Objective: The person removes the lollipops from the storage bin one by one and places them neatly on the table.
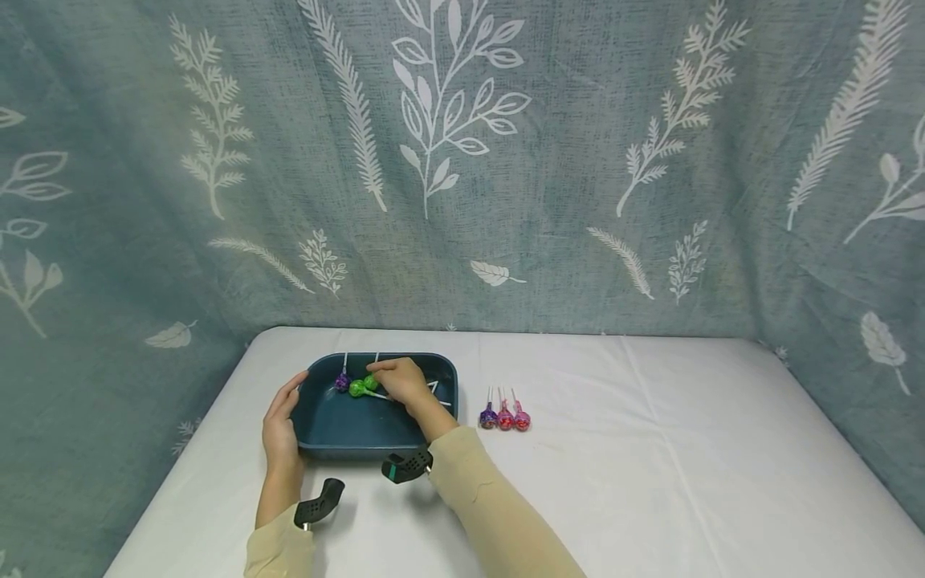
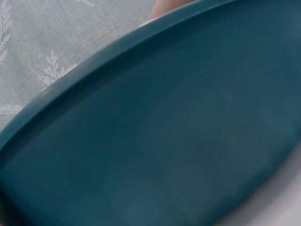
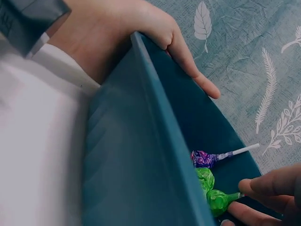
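A dark blue tray point(image 1: 347, 451) stands on the table with lollipops in it. My left hand point(image 1: 280, 429) holds the tray's left side, its fingers lying along the rim. Inside the tray, my right hand point(image 1: 403, 381) pinches the stick of a green lollipop point(image 3: 218, 201). Another green lollipop point(image 1: 357, 388) touches it, its stick pointing right. To their left lies a purple lollipop point(image 3: 203, 158), stick toward the back wall. White sticks point(image 1: 444, 403) show to the right of my right hand, their candy ends hidden by it.
Right of the tray, three lollipops lie in a row on the white tablecloth point(image 1: 636, 466): a purple one point(image 1: 488, 417), a red one point(image 1: 505, 418) and a pink one point(image 1: 521, 419). A leaf-patterned curtain point(image 1: 564, 265) hangs behind the table.
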Demonstrator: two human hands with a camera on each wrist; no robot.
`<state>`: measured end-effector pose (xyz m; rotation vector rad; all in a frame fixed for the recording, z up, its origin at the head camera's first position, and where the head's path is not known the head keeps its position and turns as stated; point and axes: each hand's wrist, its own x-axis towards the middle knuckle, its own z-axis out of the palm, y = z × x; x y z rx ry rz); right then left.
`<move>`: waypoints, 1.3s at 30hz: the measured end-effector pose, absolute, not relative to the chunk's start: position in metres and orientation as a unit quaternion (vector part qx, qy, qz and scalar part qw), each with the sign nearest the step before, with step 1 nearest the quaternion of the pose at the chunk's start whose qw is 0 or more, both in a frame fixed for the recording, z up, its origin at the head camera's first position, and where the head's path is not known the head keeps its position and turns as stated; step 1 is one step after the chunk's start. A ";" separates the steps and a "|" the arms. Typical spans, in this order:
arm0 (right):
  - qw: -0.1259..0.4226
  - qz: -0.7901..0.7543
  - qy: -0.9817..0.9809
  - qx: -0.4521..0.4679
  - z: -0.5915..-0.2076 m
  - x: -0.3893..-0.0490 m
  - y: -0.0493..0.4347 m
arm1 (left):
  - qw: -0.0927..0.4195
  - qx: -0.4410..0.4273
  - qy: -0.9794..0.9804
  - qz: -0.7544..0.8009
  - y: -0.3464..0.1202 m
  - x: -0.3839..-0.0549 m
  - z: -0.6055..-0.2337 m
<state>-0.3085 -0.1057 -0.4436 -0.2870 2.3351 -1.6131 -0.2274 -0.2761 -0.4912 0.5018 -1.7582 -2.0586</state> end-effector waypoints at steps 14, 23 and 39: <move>0.110 -0.566 0.814 -0.071 -0.446 -0.307 -0.107 | 0.197 0.178 -0.629 -0.731 -0.275 -0.226 -0.490; 0.056 -0.636 0.769 -0.021 -0.446 -0.302 -0.102 | 0.197 0.182 -0.630 -0.729 -0.275 -0.226 -0.490; 0.102 -0.717 0.689 -0.022 -0.433 -0.291 -0.083 | 0.189 0.185 -0.625 -0.735 -0.275 -0.226 -0.488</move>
